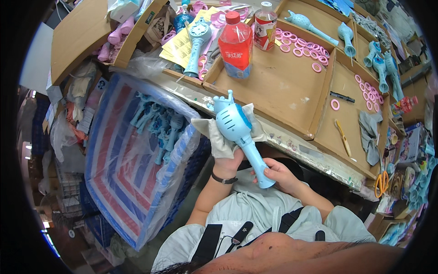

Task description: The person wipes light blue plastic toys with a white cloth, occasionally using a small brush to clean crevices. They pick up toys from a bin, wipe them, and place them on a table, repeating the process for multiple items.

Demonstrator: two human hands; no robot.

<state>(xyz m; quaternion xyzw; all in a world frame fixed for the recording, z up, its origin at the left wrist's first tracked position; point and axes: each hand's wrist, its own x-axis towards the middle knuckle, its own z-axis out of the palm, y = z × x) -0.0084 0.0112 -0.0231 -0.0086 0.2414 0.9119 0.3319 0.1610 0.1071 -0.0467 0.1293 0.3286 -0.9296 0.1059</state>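
Note:
A light-blue plastic toy wand [234, 122] with a round, slotted head and a long handle is tilted across my lap, in both my hands. My left hand [229, 160] is behind the head, with a whitish cloth [221, 145] between it and the plastic; its fingers are mostly hidden by the cloth. Closed round the lower end of the handle is my right hand [279, 175], thumb on top. Small knobs stick up from the top of the wand's head.
To the left stands a striped, plastic-lined bin [123, 164] holding several blue wands [172, 130]. Cardboard trays [273, 93] on the bench hold pink rings [315, 67], a marker [342, 97] and a yellow-handled brush [343, 137]. A red bottle [235, 48] and orange scissors [381, 183] are also there.

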